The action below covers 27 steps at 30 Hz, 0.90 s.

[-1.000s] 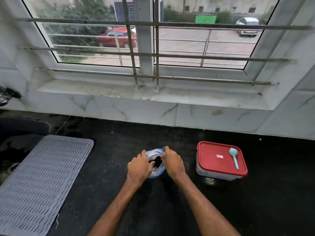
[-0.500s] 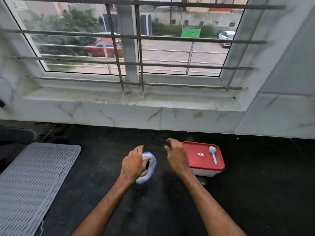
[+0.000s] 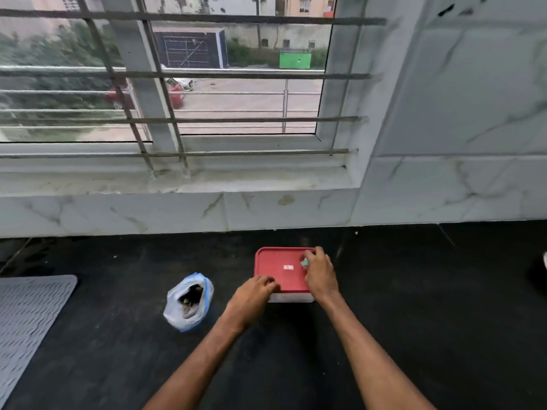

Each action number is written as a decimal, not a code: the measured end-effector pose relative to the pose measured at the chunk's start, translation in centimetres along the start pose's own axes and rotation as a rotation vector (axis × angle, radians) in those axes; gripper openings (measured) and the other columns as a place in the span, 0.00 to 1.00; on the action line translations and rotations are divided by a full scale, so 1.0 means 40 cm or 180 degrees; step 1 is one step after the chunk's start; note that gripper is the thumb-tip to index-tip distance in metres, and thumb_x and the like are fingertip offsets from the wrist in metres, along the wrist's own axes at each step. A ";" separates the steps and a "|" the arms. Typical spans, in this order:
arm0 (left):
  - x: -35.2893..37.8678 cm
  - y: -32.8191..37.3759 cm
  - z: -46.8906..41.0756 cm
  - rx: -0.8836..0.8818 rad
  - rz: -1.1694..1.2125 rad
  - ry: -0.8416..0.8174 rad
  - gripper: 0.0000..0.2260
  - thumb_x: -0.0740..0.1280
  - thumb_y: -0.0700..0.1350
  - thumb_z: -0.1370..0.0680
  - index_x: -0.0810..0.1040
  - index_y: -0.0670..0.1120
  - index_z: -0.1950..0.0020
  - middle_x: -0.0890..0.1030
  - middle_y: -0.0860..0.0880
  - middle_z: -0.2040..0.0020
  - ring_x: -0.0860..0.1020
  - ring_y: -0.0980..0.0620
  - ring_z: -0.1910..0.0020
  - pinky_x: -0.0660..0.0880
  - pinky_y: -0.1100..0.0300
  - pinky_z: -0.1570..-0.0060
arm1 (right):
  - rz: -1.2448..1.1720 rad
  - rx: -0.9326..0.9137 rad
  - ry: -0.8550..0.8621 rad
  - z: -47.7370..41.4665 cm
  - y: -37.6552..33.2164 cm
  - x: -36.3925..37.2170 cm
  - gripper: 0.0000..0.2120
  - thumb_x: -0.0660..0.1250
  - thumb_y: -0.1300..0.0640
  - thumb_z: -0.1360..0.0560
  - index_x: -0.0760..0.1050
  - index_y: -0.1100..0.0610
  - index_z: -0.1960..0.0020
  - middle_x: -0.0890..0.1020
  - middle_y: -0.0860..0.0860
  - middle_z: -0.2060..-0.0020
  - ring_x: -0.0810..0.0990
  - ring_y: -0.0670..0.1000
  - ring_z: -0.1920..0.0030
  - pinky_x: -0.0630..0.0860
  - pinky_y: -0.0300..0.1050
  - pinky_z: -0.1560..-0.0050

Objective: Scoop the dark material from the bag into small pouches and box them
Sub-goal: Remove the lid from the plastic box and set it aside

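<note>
On the counter [image 3: 414, 306], right hand [image 3: 321, 275] fingers pinch the spoon [image 3: 304, 263] atop the red lid [image 3: 278, 266]; left hand [image 3: 251, 297] fingers clamp its near-left corner.

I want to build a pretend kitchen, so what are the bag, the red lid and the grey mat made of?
The bag looks like thin plastic film: crinkly and partly see-through. The lid is probably stiff plastic: smooth, with a moulded rim. The mat may be rubber or silicone: matte, with wavy ribs.

small white label on the red lid [image 3: 278, 270], its print too blurred to read
</note>
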<state>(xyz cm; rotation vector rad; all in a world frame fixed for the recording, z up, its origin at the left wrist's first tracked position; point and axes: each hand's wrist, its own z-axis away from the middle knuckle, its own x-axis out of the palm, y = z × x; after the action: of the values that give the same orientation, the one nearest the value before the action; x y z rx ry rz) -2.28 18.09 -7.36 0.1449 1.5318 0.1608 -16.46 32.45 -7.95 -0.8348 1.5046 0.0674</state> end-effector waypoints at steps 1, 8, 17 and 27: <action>0.007 0.001 -0.003 -0.0009 -0.0042 0.0019 0.19 0.66 0.38 0.25 0.76 0.48 0.34 0.77 0.48 0.36 0.76 0.47 0.37 0.73 0.55 0.40 | -0.0224 0.0012 0.0154 -0.004 0.005 -0.015 0.13 0.65 0.67 0.23 0.79 0.58 0.40 0.75 0.55 0.42 0.76 0.54 0.43 0.79 0.47 0.43; -0.007 0.043 0.007 -0.0249 -0.0232 0.0040 0.11 0.70 0.41 0.26 0.78 0.50 0.45 0.79 0.50 0.47 0.79 0.50 0.49 0.74 0.57 0.55 | -0.0967 0.0509 0.0764 -0.045 0.134 -0.092 0.17 0.70 0.66 0.25 0.78 0.59 0.37 0.76 0.55 0.45 0.77 0.51 0.48 0.72 0.41 0.46; 0.008 0.135 0.042 -0.0539 0.0106 0.0056 0.14 0.66 0.48 0.21 0.73 0.51 0.35 0.74 0.52 0.37 0.75 0.54 0.41 0.74 0.60 0.44 | 0.0014 0.0512 -0.0640 0.058 0.299 0.050 0.21 0.70 0.63 0.25 0.72 0.56 0.33 0.73 0.53 0.38 0.75 0.53 0.41 0.77 0.47 0.41; 0.039 0.069 0.109 -0.1356 0.1398 0.0673 0.56 0.82 0.50 0.38 0.50 0.45 0.21 0.54 0.51 0.23 0.50 0.54 0.23 0.47 0.63 0.26 | -0.0584 -0.1192 0.0379 0.037 0.082 -0.015 0.16 0.66 0.56 0.21 0.76 0.59 0.35 0.77 0.55 0.36 0.76 0.53 0.35 0.74 0.50 0.33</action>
<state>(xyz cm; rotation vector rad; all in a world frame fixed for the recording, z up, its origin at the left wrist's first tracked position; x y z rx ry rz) 2.09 21.12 -8.22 0.1250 1.6218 0.8672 -17.02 35.89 -9.08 -1.2934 1.5428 0.1695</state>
